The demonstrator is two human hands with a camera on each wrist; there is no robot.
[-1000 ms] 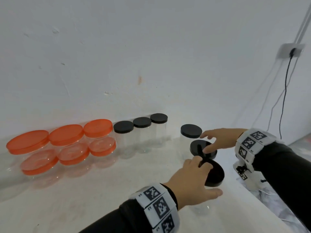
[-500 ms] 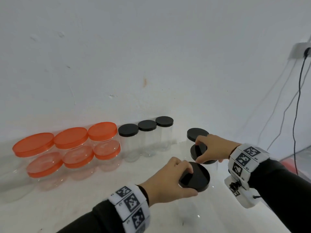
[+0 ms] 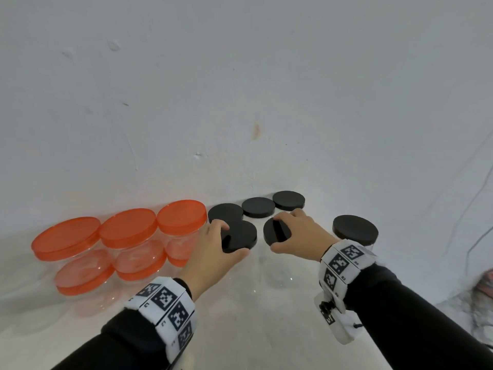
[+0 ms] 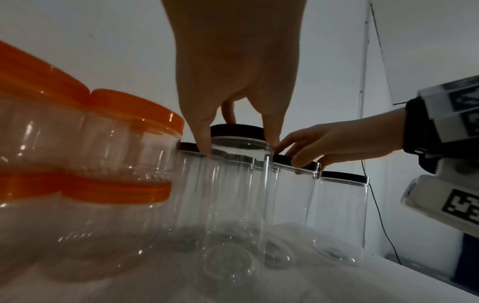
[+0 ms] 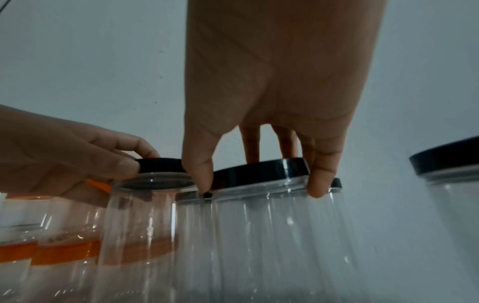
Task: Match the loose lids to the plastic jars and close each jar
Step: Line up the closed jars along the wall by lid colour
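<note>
Nearly done, I would judge: almost every jar in sight already carries a lid, and the last two black lids are going on now.

Nearest to me, the left hand [image 3: 213,252] curls its fingertips round the rim of a black lid [image 3: 238,240] and holds it over the mouth of a clear jar [image 4: 238,184]. From the left wrist view that lid sits a little above the jar's neck, so I take it as placed but not yet screwed down. Just beside it, toward three o'clock, the right hand [image 3: 301,236] grips a second black lid [image 3: 277,233] by its edge on top of another clear jar [image 5: 259,235]; from below, this lid looks seated on the neck, though whether it is tight I cannot tell.

Out at three o'clock from the right hand stands a lone capped jar [image 3: 355,231], apart from the others. Farther back, at twelve o'clock from the hands, three black-lidded jars [image 3: 258,207] line up against the wall [image 3: 240,89]. Toward nine and ten o'clock, the orange-lidded tubs [image 3: 128,228] sit stacked two high on the worktop [image 3: 253,329], all closed as far as I can see.

What remains, then, seems to be twisting these two lids home.
</note>
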